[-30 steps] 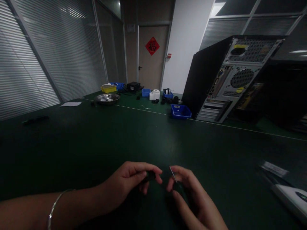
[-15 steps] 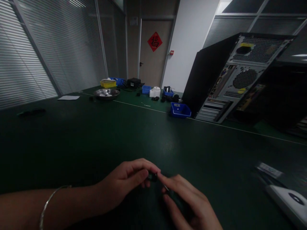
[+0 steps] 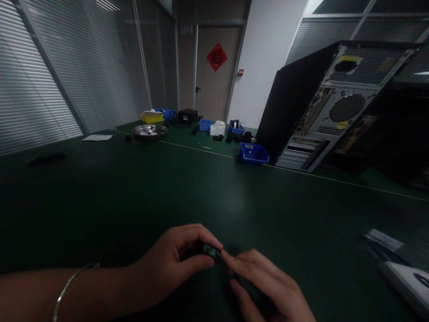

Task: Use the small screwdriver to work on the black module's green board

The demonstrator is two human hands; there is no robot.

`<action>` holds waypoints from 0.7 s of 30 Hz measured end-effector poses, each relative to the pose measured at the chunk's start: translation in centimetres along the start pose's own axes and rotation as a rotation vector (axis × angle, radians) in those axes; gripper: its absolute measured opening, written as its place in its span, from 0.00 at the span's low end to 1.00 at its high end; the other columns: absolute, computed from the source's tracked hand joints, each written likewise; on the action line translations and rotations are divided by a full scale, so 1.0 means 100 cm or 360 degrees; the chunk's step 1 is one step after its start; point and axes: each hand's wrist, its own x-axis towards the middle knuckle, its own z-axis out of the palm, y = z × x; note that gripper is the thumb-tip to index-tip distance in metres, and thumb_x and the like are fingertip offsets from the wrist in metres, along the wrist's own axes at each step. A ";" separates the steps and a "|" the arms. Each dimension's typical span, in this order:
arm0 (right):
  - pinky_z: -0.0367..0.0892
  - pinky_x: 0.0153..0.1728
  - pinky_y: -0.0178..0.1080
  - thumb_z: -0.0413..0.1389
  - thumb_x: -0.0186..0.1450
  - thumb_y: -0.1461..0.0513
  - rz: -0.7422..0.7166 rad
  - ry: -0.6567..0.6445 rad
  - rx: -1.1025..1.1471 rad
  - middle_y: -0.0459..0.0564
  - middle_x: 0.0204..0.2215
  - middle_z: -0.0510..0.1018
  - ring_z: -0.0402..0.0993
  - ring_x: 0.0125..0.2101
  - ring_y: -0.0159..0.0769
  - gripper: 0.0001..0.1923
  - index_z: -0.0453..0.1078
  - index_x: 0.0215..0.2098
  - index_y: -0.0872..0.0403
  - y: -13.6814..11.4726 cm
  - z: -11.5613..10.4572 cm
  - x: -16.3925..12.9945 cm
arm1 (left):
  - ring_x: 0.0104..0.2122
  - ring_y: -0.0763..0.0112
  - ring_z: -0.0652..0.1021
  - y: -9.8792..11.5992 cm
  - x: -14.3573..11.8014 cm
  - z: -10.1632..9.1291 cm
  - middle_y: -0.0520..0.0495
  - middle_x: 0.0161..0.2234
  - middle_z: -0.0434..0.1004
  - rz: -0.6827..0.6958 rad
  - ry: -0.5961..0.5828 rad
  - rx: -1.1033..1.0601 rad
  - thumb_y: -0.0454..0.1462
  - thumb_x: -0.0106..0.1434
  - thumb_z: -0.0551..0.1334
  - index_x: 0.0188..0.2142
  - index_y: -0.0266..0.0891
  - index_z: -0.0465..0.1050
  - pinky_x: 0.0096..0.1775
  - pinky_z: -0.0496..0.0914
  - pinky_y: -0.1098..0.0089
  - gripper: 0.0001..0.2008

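Observation:
Low in the middle of the view, my left hand (image 3: pixel 177 252) pinches a small green circuit board (image 3: pixel 209 249) between thumb and fingers. Part of the board is hidden behind those fingers. My right hand (image 3: pixel 266 279) meets it from the right, its index fingertip at the board's right end beside the left fingertips. The right fingers are curled, with the thumb lower down; whatever they grip is too dark and small to name. Both hands are just above the dark green tabletop (image 3: pixel 161 192).
A large black computer case (image 3: pixel 291 103) stands at the right, beside a blue bin (image 3: pixel 254 153). Farther back are a metal bowl (image 3: pixel 149 131), a yellow bin (image 3: pixel 152 118) and a white object (image 3: pixel 217 128). A white device (image 3: pixel 407 279) lies at the right edge; paper (image 3: pixel 97 137) lies left.
The circuit board has turned in my left hand, so more of its green face shows. My left thumb has shifted down and right. A thin shiny strip by the right index finger no longer shows clearly.

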 end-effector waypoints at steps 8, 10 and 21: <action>0.75 0.37 0.32 0.54 0.63 0.73 0.0028 0.0004 -0.0047 0.52 0.39 0.78 0.80 0.37 0.36 0.24 0.71 0.54 0.48 -0.002 -0.002 0.001 | 0.39 0.66 0.78 -0.001 -0.003 -0.001 0.48 0.37 0.78 0.0163 0.0012 0.0201 0.33 0.61 0.66 0.42 0.41 0.78 0.42 0.69 0.68 0.09; 0.75 0.37 0.31 0.54 0.63 0.73 0.0012 0.0024 -0.0036 0.51 0.39 0.79 0.80 0.37 0.36 0.24 0.71 0.54 0.48 -0.003 -0.002 0.001 | 0.39 0.66 0.78 0.000 -0.003 -0.001 0.48 0.37 0.78 0.0137 0.0018 0.0161 0.34 0.60 0.66 0.42 0.41 0.78 0.42 0.69 0.68 0.09; 0.75 0.38 0.32 0.55 0.60 0.76 -0.0110 0.0082 0.0034 0.50 0.39 0.79 0.79 0.37 0.36 0.27 0.70 0.52 0.45 0.003 0.000 0.003 | 0.32 0.69 0.78 0.002 0.000 0.006 0.51 0.31 0.81 -0.0262 0.0075 -0.0404 0.31 0.53 0.70 0.35 0.40 0.81 0.38 0.70 0.70 0.09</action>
